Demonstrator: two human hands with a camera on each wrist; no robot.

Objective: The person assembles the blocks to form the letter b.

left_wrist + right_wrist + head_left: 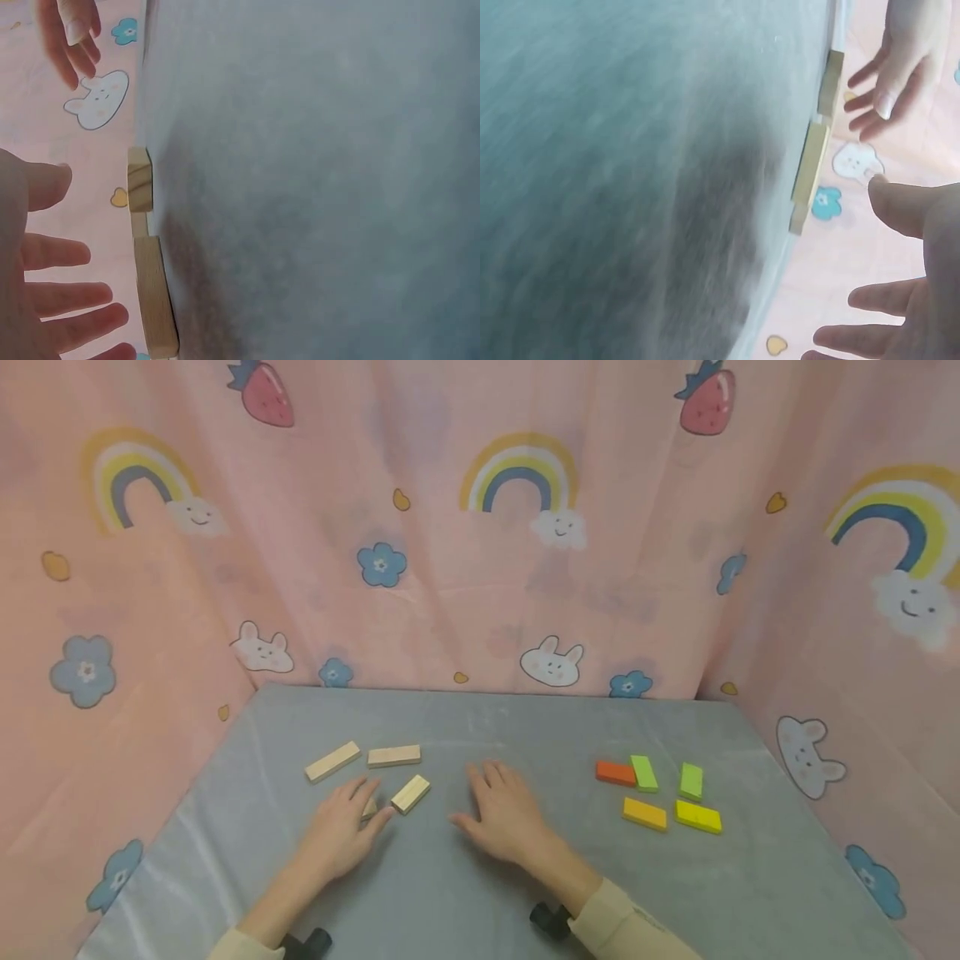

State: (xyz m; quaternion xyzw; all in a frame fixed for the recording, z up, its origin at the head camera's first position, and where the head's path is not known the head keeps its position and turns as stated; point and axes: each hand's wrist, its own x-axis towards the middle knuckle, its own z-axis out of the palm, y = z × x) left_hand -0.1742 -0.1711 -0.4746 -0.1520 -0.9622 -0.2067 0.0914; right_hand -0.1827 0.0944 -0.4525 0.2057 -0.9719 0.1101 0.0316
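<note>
Wooden blocks (393, 757), 4 of them, lie on the counter (450, 902) near the left hand (341, 831); it and the right hand (506, 814) are empty, fingers spread. From where I stand, the left fingers partly cover 1 block (370, 809), so a careless grab might knock its neighbour (411, 795) askew. Those 5 coloured blocks (698, 817) sit well off rightward, probably safe.

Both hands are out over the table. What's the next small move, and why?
Probably lower the left hand and pinch the wooden block it partly covers in the head view: this hand is open, holds nothing, and is nearer that block than the right hand is.
</note>
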